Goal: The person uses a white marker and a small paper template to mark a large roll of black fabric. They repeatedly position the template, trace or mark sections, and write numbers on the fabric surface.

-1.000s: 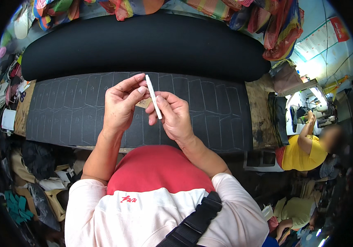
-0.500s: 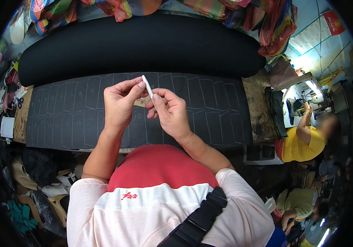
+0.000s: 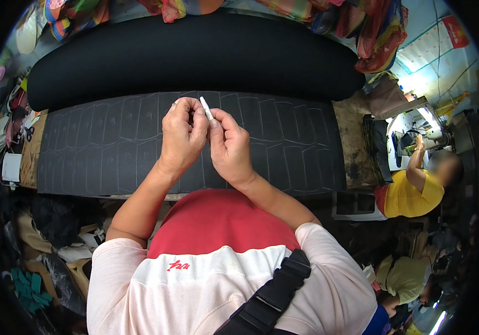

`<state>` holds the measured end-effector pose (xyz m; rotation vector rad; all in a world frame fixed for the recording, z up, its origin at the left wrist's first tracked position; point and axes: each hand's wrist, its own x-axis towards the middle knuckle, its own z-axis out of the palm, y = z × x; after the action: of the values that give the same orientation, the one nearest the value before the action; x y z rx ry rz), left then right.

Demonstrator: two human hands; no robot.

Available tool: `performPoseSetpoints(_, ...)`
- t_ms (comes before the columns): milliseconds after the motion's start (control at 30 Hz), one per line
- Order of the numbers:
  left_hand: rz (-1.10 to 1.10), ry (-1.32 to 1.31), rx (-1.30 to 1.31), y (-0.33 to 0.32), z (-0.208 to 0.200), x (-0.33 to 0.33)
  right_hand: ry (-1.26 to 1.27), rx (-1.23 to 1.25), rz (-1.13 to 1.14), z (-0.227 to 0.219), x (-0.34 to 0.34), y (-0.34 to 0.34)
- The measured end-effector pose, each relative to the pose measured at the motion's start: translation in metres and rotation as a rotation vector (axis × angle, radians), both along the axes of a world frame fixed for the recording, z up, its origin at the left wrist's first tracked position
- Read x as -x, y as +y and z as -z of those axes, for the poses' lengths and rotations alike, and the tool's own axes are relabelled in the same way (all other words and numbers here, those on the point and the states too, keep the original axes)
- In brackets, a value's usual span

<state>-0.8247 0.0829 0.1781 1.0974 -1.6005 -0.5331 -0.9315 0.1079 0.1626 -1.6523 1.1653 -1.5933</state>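
My right hand (image 3: 231,146) pinches a slim white pen (image 3: 206,106) between thumb and fingers, its upper end pointing up and slightly left. My left hand (image 3: 182,134) is closed beside it, thumb against or very near the pen; what its curled fingers hold, if anything, is hidden. Both hands are above black fabric (image 3: 100,167) spread on the table, covered in rows of chalk-like outlines of narrow panels, some with marks inside.
A thick black fabric roll (image 3: 195,61) lies along the table's far side. Small scissors (image 3: 29,133) are at the left edge. Colourful bags (image 3: 381,42) hang at the back. On the right, a person in a yellow top (image 3: 415,192) sits at a sewing machine (image 3: 433,133).
My left hand has shifted right and curled its fingers more, closer to my right hand. The pen shows less of its length. The tan piece behind the hands is now hidden.
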Motion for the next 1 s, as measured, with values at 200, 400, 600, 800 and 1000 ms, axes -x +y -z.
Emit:
performPoseSetpoints(200, 0.061, 0.231, -0.012, 0.002, 0.015, 0.008, -0.172, -0.087, -0.042, 0.003, -0.004, 0.003)
performPoseSetpoints(400, 0.426, 0.896, -0.433, -0.010, 0.009, -0.003, -0.191, -0.057, -0.096, 0.002, 0.008, -0.003)
performPoseSetpoints(600, 0.392, 0.674, -0.440, -0.022, 0.007, -0.006, -0.009, 0.051, -0.008, 0.002, 0.016, -0.008)
performPoseSetpoints(800, 0.385, 0.564, -0.426, -0.028, 0.008, -0.009, 0.118, 0.152, 0.030, 0.003, 0.021, -0.012)
performPoseSetpoints(1000, 0.310, 0.464, -0.357, -0.030, 0.012, -0.007, 0.031, 0.050, -0.039, 0.005, 0.021, -0.015)
